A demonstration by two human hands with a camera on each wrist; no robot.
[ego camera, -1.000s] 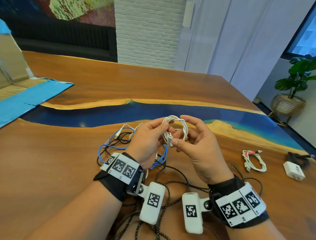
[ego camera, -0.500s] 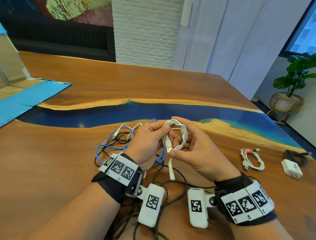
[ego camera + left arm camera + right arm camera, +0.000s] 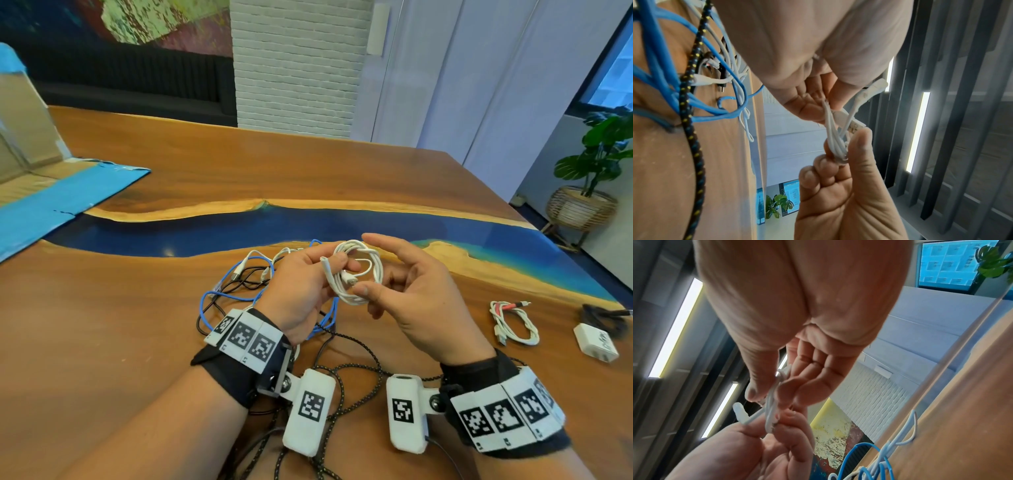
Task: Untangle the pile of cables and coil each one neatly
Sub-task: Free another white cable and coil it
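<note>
I hold a small coil of white cable (image 3: 375, 267) above the table, between both hands. My left hand (image 3: 301, 284) pinches its left side, with one plug end sticking up past the thumb. My right hand (image 3: 418, 301) pinches the lower edge between thumb and curled fingers, index finger raised off it. The wrist views show the same white cable (image 3: 833, 138) (image 3: 769, 405) gripped from both sides. Under my left hand lies a tangle of blue cable (image 3: 226, 294), thin black and white leads. A black braided cable (image 3: 342, 383) loops by my wrists.
A coiled white and red cable (image 3: 513, 325) lies at the right, beside a white charger (image 3: 596, 342) and a black cable bundle (image 3: 603, 317). A blue and brown cardboard box (image 3: 51, 202) sits at the far left. The wooden table (image 3: 239, 164) has a blue resin strip.
The white cable's loose tail, which hung below the coil, has been drawn up into it. My right index finger has lifted off the coil. Both hands stay in place.
</note>
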